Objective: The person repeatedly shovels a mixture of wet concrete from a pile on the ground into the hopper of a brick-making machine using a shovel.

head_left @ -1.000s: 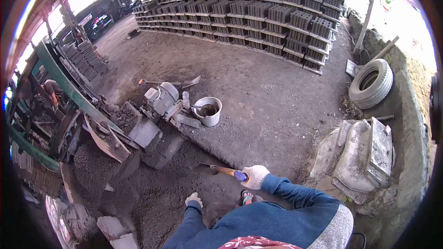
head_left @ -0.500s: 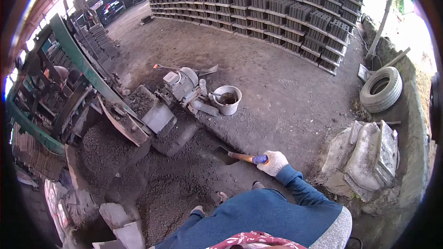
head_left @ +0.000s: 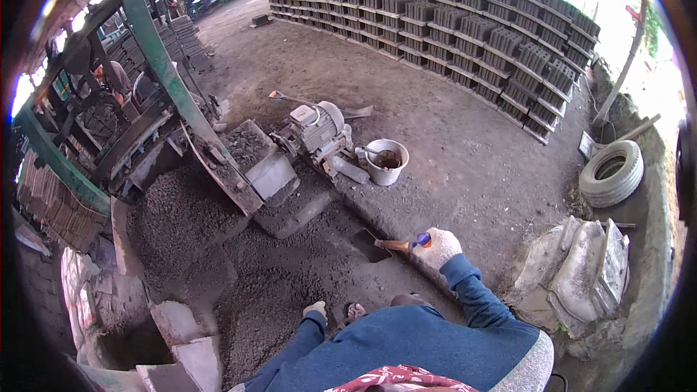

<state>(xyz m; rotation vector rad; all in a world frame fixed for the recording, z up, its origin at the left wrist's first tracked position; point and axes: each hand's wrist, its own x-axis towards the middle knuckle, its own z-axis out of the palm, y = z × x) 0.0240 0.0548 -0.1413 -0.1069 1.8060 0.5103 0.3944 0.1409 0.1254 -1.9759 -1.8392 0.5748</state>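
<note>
The shovel (head_left: 393, 245) is in front of the person, low over the floor, with its dark blade just beside the long edge of the ground. The right hand (head_left: 441, 248), in a pale glove, has its fingers wrapped around the blue and orange grip. The left hand (head_left: 316, 309) is near the person's leg and well apart from the shovel; whether its fingers are curled or spread, I cannot tell.

About the progress, I can judge only from how things lie now. A large heap of dark loose material (head_left: 190, 210) is below the green-framed machine (head_left: 154, 40), and more is spread on the floor near the feet, so it seems that plenty is left. I cannot tell if the blade carries a load. Behind stand many rows of stacked blocks (head_left: 465, 40), which look already formed.

As for writing, I can read none. The grey motor (head_left: 321, 127) and the bucket (head_left: 385, 176) beside it show no readable label. A whitish sack (head_left: 75, 283) on the left has reddish marks, too unclear to be read.
</note>
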